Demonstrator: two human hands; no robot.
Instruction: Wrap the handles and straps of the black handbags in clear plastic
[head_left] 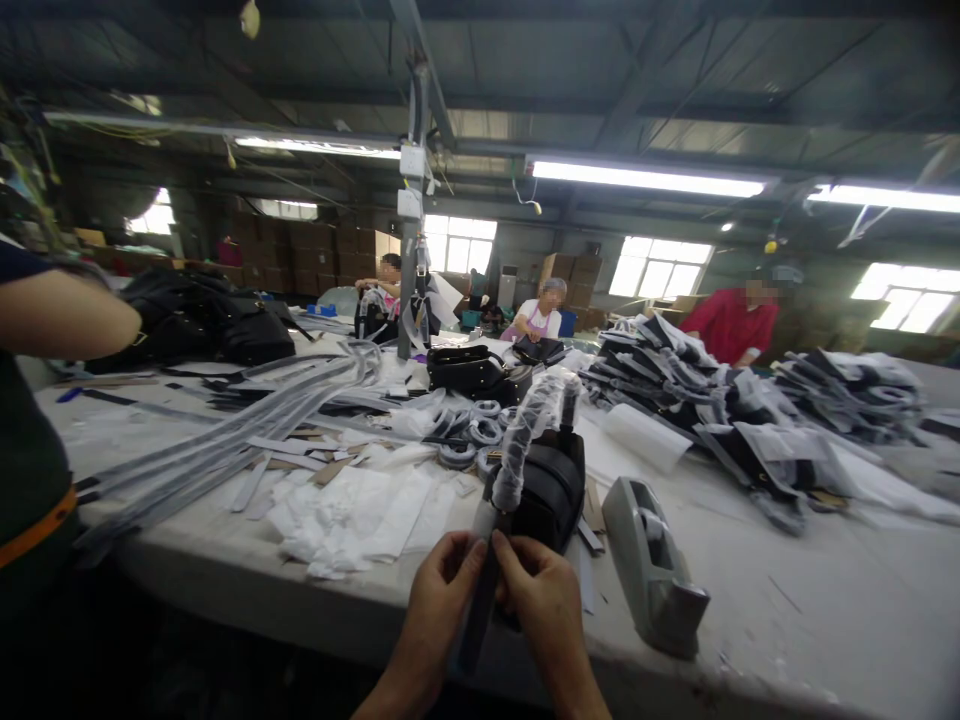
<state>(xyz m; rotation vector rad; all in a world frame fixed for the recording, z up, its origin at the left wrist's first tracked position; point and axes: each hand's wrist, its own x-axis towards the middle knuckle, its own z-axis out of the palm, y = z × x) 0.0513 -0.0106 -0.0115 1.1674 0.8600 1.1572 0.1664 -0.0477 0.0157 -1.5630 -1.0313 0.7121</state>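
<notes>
As the head view shows, the left hand (444, 580) and right hand (549, 590) pinch a dark strap (478, 622) by a black bag (551, 485) near the front edge of a pale table (757, 580) — crumpled white sheets (352, 515), tape dispenser (651, 570) — under lit tube lights (649, 180).

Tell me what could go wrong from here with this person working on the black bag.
The dark strap in front of the black bag is held only at the fingertips of the left hand and right hand, so it might slip or twist. The grey tape dispenser stands beside the right hand, near the front of the table; an elbow could knock it. The loose white sheets might get brushed aside.
</notes>
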